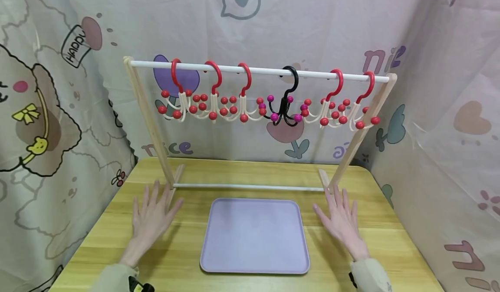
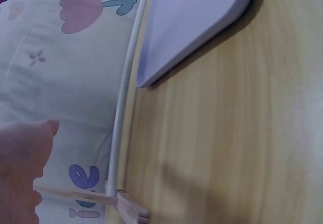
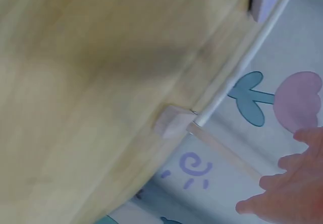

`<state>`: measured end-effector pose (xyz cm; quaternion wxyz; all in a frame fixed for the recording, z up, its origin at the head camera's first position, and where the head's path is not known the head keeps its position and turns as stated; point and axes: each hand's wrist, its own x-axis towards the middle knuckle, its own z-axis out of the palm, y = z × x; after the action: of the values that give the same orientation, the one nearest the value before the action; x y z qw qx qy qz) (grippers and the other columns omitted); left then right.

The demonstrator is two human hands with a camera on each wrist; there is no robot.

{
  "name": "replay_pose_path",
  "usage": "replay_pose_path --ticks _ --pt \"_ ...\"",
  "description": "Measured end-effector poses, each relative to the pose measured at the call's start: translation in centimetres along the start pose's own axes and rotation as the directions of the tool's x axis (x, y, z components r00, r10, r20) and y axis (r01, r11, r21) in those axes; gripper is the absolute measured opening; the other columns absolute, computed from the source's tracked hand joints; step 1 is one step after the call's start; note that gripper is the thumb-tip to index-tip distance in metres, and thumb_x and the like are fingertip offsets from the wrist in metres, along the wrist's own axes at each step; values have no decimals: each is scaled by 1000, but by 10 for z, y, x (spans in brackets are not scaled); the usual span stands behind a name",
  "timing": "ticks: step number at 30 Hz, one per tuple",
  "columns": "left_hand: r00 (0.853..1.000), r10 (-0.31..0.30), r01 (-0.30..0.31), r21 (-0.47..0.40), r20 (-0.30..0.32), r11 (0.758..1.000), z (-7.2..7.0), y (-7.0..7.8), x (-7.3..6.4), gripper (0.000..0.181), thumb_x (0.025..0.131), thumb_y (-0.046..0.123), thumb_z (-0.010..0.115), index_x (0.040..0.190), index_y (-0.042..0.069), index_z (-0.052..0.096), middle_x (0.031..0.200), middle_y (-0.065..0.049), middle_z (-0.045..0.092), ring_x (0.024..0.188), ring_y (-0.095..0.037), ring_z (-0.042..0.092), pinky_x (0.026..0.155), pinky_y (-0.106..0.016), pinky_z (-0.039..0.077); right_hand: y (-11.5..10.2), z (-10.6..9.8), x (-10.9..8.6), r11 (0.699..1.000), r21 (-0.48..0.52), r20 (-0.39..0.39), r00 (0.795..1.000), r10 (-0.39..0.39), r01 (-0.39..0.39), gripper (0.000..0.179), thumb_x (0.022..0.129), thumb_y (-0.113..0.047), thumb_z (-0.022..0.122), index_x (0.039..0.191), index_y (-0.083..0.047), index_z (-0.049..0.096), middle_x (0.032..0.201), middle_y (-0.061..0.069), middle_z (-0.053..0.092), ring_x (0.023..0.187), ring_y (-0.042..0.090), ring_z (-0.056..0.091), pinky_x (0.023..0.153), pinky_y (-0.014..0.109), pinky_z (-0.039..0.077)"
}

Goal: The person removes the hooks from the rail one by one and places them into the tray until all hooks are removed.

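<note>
My left hand (image 1: 150,220) is spread with straight fingers, palm down, left of a lilac tray (image 1: 255,235) and near the left foot of a wooden rack. My right hand (image 1: 343,224) is spread likewise on the tray's other side, by the rack's right foot (image 3: 174,121). Both hold nothing; the wrist views show them raised off the table. From the rack's white top rod (image 1: 261,70) hang several multi-armed hooks with red tops, cream arms and red balls, such as the leftmost hook (image 1: 176,77). Among them is one black hook (image 1: 291,79) with magenta balls.
A wooden table (image 1: 175,248) carries the rack and the tray. The rack's lower white rod (image 1: 250,187) runs behind the tray, between wooden side posts such as the left post (image 1: 150,118). Patterned cloth (image 1: 250,36) surrounds the table at the back and sides.
</note>
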<state>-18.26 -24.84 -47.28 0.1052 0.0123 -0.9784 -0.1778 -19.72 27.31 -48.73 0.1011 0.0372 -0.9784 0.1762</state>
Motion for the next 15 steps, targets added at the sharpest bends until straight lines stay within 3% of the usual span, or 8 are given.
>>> replay_pose_path --ticks 15 --pt "994 50 -52 -16 -96 999 -38 15 20 79 101 62 39 160 11 23 165 -30 11 152 -53 6 116 -75 2 -15 -39 16 999 -5 -46 998 -36 36 78 100 -57 46 161 -15 21 168 24 9 152 54 9 113 78 3"
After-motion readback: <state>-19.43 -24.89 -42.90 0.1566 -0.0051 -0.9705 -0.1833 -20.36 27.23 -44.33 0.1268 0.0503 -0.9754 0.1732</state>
